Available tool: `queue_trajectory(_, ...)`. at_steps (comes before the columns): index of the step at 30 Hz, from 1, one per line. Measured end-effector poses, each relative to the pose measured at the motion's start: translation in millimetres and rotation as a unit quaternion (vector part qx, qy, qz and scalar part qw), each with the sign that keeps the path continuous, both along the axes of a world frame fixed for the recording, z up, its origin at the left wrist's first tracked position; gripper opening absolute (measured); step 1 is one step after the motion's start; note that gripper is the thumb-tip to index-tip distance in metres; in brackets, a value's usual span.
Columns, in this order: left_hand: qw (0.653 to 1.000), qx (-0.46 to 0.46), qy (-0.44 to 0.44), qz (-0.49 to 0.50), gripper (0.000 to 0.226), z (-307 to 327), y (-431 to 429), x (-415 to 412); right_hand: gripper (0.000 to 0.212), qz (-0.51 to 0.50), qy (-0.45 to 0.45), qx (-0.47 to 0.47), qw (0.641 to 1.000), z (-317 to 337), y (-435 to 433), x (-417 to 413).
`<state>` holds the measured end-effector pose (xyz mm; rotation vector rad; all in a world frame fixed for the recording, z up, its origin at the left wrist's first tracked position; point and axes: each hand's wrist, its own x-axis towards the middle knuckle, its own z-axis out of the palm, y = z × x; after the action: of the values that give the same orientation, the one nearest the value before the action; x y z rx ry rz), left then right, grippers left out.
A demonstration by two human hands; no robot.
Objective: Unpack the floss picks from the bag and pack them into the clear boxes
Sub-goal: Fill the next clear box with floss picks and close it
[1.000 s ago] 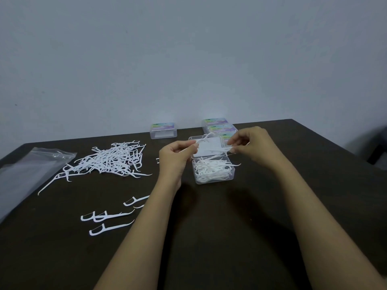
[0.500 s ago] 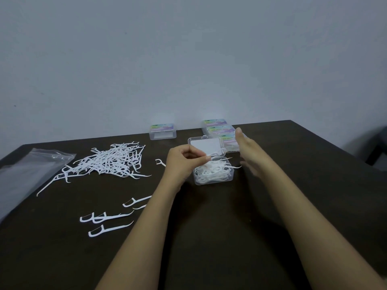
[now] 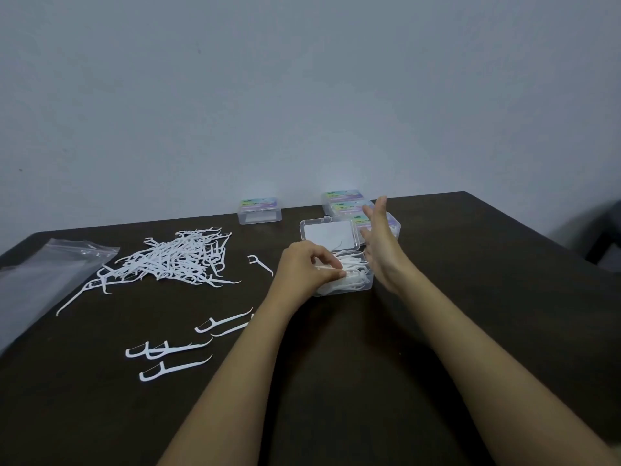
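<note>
Dozens of floss picks lie in a pile [image 3: 178,258] on the worktop [image 3: 369,348], at nine o'clock from the open box [image 3: 368,280]. The emptied bag [image 3: 40,277] lies farther out the same way. A few loose picks [image 3: 174,368] lie toward seven o'clock. The left hand [image 3: 300,269] is over the box's near-left corner, its fingers [image 3: 327,264] curled down and pinching the boxed picks [image 3: 353,267]. The right hand [image 3: 381,247] stands edge-on at three o'clock, just beside the box wall. Its fingers [image 3: 378,210] are straight and released, holding nothing. The lid [image 3: 331,235] stands raised at twelve o'clock.

The box looks nearly heaped, so the likely trouble is picks springing back up as the left fingers let go. A stray handle left across the rim would then stop the lid from closing. The box is also light, and a sideways push from the left hand could slide it, since the right hand is not clearly bracing it. Behind that hand, the stacked closed boxes [image 3: 344,198] at one o'clock could be knocked by its raised fingers.

Half a second ago the left hand was higher, holding a pick above the box; it has since come down into the contents. The right hand has lifted and straightened. The lid and pile have not moved.
</note>
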<state>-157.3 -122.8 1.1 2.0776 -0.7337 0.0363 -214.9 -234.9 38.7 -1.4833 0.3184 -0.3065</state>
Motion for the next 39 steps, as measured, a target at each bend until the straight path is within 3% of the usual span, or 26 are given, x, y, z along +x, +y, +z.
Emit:
queue_trajectory(11, 0.997, 0.005, -0.08, 0.01, 0.036, 0.2, 3.0, 7.3, 0.062, 0.028, -0.019, -0.007, 0.999, -2.3, -4.6, 1.6)
queue_trajectory(15, 0.985, 0.121, -0.119, -0.025, 0.047, -1.9, 6.4, 7.3, 0.064, 0.066, -0.012, -0.018, 0.998, -3.7, -1.7, -0.7)
queue_trajectory(19, 0.939, 0.296, -0.166, -0.05, 0.05, -4.2, 2.0, -0.5, 0.065, 0.073, -0.005, -0.026, 0.997, -6.7, -4.4, 4.3)
queue_trajectory(30, 0.921, 0.346, -0.177, -0.032, 0.052, -9.7, -8.9, -4.8, 0.055, 0.08, 0.004, -0.047, 0.996, -21.3, -7.6, 17.3)
queue_trajectory(32, 0.924, 0.341, -0.17, -0.031, 0.051, -10.8, -10.0, -5.0, 0.068, 0.085, -0.005, -0.044, 0.995, -23.5, -6.5, 19.6)
queue_trajectory(36, 0.932, 0.322, -0.166, -0.02, 0.05, -13.6, -12.9, -6.0, 0.117, 0.094, -0.036, -0.038, 0.994, -28.8, -4.8, 24.1)
queue_trajectory(39, 0.933, 0.316, -0.171, -0.015, 0.049, -14.8, -14.0, -7.1, 0.133, 0.101, -0.037, -0.049, 0.993, -31.8, -5.4, 27.2)
